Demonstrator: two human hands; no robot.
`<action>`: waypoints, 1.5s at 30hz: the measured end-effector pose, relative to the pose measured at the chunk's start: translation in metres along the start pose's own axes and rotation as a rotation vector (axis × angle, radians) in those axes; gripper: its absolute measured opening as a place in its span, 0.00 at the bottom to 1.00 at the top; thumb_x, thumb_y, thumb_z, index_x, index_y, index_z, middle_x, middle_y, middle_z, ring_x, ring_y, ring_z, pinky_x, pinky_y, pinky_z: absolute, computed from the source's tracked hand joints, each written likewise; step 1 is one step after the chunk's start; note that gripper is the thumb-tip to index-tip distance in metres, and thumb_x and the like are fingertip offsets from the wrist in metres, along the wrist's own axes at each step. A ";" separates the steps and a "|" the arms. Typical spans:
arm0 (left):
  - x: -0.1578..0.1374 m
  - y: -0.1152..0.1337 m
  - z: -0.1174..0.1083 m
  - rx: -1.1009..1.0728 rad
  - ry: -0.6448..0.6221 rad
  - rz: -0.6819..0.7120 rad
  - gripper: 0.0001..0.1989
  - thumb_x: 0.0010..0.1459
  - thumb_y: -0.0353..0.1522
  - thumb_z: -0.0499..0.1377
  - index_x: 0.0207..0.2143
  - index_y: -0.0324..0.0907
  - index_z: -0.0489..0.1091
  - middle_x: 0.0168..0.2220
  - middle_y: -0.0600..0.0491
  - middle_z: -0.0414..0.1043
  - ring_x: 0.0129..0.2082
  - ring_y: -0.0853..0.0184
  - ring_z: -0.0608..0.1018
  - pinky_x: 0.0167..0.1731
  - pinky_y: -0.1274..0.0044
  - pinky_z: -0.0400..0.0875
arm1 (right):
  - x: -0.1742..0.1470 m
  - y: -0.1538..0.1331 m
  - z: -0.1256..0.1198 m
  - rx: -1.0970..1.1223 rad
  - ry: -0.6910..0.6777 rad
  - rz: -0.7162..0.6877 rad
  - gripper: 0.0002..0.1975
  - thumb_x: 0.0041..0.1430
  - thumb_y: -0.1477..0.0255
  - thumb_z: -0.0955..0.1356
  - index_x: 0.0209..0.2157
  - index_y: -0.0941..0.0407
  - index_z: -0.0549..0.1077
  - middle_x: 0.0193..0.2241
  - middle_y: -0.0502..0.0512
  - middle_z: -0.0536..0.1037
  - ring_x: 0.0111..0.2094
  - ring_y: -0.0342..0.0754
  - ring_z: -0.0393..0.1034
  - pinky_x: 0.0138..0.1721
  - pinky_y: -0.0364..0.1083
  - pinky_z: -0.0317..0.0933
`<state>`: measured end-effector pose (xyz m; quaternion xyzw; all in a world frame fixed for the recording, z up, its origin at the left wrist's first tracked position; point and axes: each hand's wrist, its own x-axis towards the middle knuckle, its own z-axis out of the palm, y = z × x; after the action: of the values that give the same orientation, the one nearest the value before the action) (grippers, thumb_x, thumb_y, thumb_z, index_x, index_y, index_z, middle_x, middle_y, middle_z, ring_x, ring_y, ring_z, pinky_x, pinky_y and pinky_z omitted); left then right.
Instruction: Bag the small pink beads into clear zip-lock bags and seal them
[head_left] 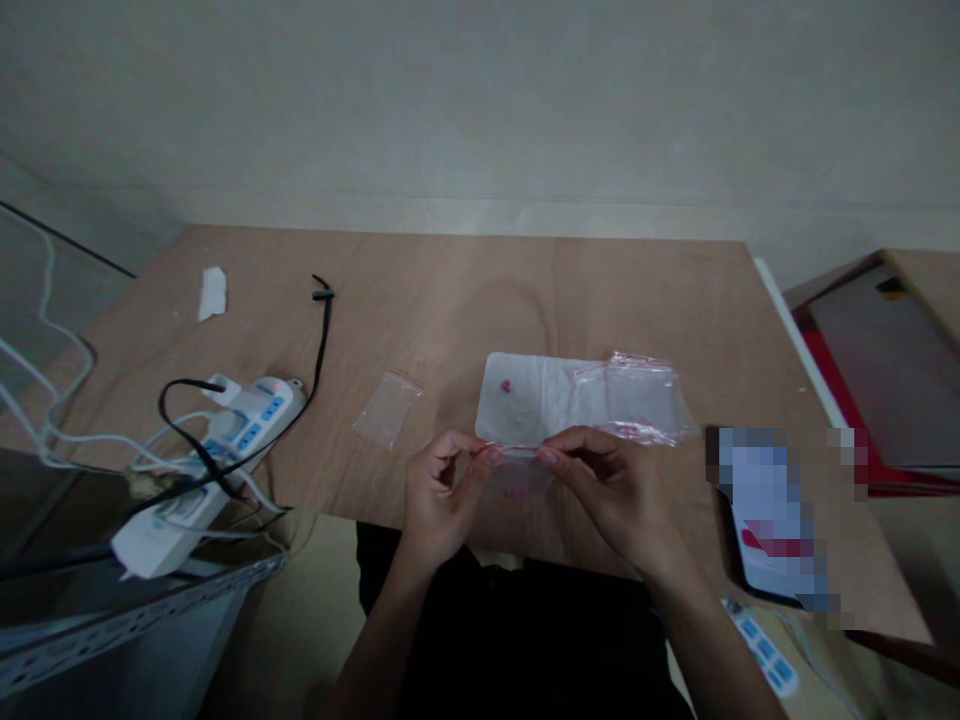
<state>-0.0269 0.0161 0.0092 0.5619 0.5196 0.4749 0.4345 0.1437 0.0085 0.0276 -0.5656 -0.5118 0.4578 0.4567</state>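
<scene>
A small clear zip-lock bag (517, 478) is stretched between my two hands, just in front of the white mat. My left hand (448, 490) pinches the left end of its red-lined top edge. At the right end, the thumb and fingers of my right hand (609, 485) pinch the same edge. Small pinkish-red bits show low in the bag, too blurred to name. On the white mat (551, 385) lies a little red piece (506, 386). Several clear bags (645, 395) with red-lined tops overlap on its right part. Another clear bag (388, 408) lies flat to the left.
A white power strip (259, 415) with tangled cables stands at the table's left edge. A black cable tip (322, 295) and a white scrap (213, 292) lie farther back. A phone (765, 520), partly blurred, is at the right. Another power strip (761, 648) sits below the table's right front.
</scene>
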 end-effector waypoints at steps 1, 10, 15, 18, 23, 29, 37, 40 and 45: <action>0.000 0.000 0.000 -0.022 -0.018 -0.019 0.14 0.57 0.42 0.62 0.28 0.41 0.72 0.26 0.51 0.78 0.26 0.67 0.79 0.27 0.77 0.73 | 0.000 0.000 0.000 -0.013 0.019 -0.014 0.09 0.53 0.66 0.71 0.24 0.55 0.78 0.22 0.52 0.79 0.25 0.46 0.72 0.28 0.44 0.66; -0.001 -0.001 0.002 -0.096 -0.054 -0.030 0.12 0.56 0.39 0.64 0.25 0.40 0.73 0.24 0.52 0.78 0.25 0.68 0.79 0.27 0.77 0.73 | -0.001 0.003 0.009 0.106 -0.013 -0.036 0.05 0.53 0.67 0.72 0.29 0.54 0.78 0.26 0.52 0.81 0.29 0.46 0.75 0.31 0.44 0.68; -0.002 0.002 0.004 -0.139 -0.103 -0.097 0.13 0.56 0.41 0.63 0.28 0.40 0.73 0.27 0.50 0.79 0.28 0.65 0.80 0.29 0.75 0.75 | -0.002 0.007 0.014 0.194 -0.067 -0.010 0.06 0.53 0.66 0.73 0.26 0.54 0.78 0.24 0.51 0.81 0.28 0.46 0.76 0.33 0.44 0.70; -0.002 0.001 0.005 -0.114 -0.125 -0.086 0.13 0.57 0.41 0.63 0.30 0.40 0.75 0.29 0.49 0.79 0.31 0.64 0.81 0.33 0.74 0.76 | -0.003 0.005 0.013 0.149 -0.030 -0.059 0.05 0.52 0.68 0.74 0.26 0.54 0.79 0.24 0.51 0.81 0.27 0.45 0.75 0.31 0.43 0.69; -0.001 -0.001 0.005 -0.104 -0.157 -0.038 0.05 0.55 0.34 0.65 0.32 0.41 0.78 0.32 0.50 0.82 0.33 0.64 0.83 0.35 0.75 0.77 | -0.004 0.005 0.009 0.076 -0.054 -0.089 0.05 0.56 0.69 0.71 0.28 0.54 0.80 0.25 0.52 0.81 0.27 0.45 0.76 0.29 0.42 0.69; -0.002 0.007 0.012 0.009 -0.116 0.036 0.03 0.56 0.29 0.62 0.30 0.40 0.76 0.28 0.51 0.81 0.30 0.68 0.82 0.32 0.79 0.76 | -0.009 0.005 0.005 -0.158 0.010 -0.222 0.09 0.61 0.73 0.68 0.31 0.54 0.81 0.26 0.52 0.81 0.28 0.45 0.76 0.30 0.41 0.68; 0.000 0.002 0.019 -0.122 -0.147 -0.066 0.03 0.52 0.31 0.66 0.27 0.41 0.76 0.27 0.53 0.80 0.28 0.69 0.81 0.31 0.81 0.76 | -0.014 0.004 -0.002 -0.313 -0.050 -0.412 0.12 0.63 0.78 0.65 0.39 0.53 0.80 0.32 0.52 0.82 0.33 0.44 0.77 0.35 0.41 0.69; 0.002 0.003 0.016 -0.155 -0.202 -0.103 0.03 0.54 0.31 0.65 0.29 0.42 0.78 0.29 0.52 0.82 0.30 0.68 0.82 0.33 0.80 0.77 | -0.013 0.007 -0.004 -0.267 -0.025 -0.348 0.10 0.63 0.78 0.66 0.37 0.54 0.79 0.31 0.51 0.81 0.32 0.42 0.77 0.34 0.40 0.69; 0.006 0.006 0.008 -0.113 -0.325 -0.138 0.06 0.57 0.32 0.63 0.33 0.44 0.80 0.32 0.52 0.83 0.33 0.67 0.83 0.35 0.79 0.77 | -0.010 0.009 -0.014 -0.312 0.066 -0.309 0.08 0.61 0.76 0.67 0.30 0.54 0.78 0.27 0.49 0.81 0.29 0.43 0.76 0.32 0.40 0.68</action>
<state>-0.0181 0.0214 0.0144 0.5689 0.4524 0.3751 0.5753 0.1582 -0.0032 0.0215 -0.5587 -0.6419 0.2790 0.4448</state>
